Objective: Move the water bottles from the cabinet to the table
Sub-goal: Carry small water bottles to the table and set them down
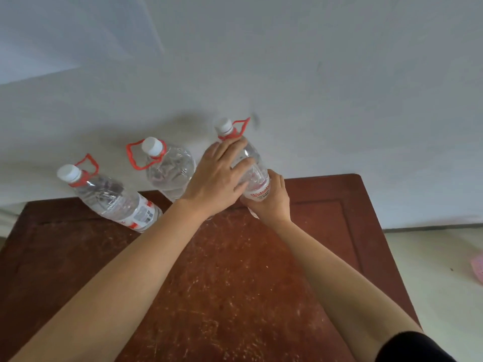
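Observation:
Three clear water bottles with white caps and red carry handles stand along the far edge of a reddish-brown wooden table point(230, 270). The left bottle point(109, 197) and the middle bottle point(170, 168) stand free. Both hands are on the right bottle point(254, 163). My left hand point(217, 178) grips its upper body just under the neck. My right hand point(271, 199) grips the lower part at the label. The bottle's base is hidden behind my hands.
A white wall rises right behind the table. To the right, past the table's edge, lies a pale floor with a pink object point(477, 267) at the frame's border. The near part of the table top bears only scratches.

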The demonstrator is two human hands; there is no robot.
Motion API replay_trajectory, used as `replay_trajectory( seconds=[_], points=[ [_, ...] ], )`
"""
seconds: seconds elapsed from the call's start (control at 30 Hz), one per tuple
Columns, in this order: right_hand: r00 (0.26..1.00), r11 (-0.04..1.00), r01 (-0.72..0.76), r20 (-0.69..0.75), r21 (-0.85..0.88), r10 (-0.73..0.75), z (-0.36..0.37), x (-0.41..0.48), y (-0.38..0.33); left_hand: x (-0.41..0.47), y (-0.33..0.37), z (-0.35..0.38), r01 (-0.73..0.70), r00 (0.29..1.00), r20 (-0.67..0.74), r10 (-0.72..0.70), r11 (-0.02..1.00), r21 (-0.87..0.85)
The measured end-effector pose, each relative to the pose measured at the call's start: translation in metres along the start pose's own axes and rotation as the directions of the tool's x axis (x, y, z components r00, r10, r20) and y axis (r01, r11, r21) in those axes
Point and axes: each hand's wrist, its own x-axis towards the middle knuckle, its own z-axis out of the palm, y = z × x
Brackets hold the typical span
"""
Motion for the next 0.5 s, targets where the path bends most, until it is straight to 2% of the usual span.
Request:
replay_trajectory(
  seconds=[0.1,0.23,0.37,0.5],
  points=[
    [0.999,0.992,-0.035,-0.008,0.12,0.036,0.012,0.005,0.001,0.011,-0.002,0.007,-0.017,0.998,-0.055,0.017,1.0,0.005],
    [0.998,0.987,-0.064,0.038,0.15,0.059,0.016,0.004,0.008,0.002,-0.002,0.019,-0.052,0.997,-0.058,0.055,0.998,0.041],
    [0.992,0.991,-0.078,0.112,0.107,0.066,0.011,-0.006,0.018,-0.009,0.014,0.027,-0.119,0.99,-0.067,0.121,0.992,0.036],
    [0.981,0.997,-0.077,0.181,0.01,0.074,-0.009,-0.021,0.024,-0.019,0.033,0.024,-0.275,0.958,-0.087,0.273,0.961,-0.012]
  ],
)
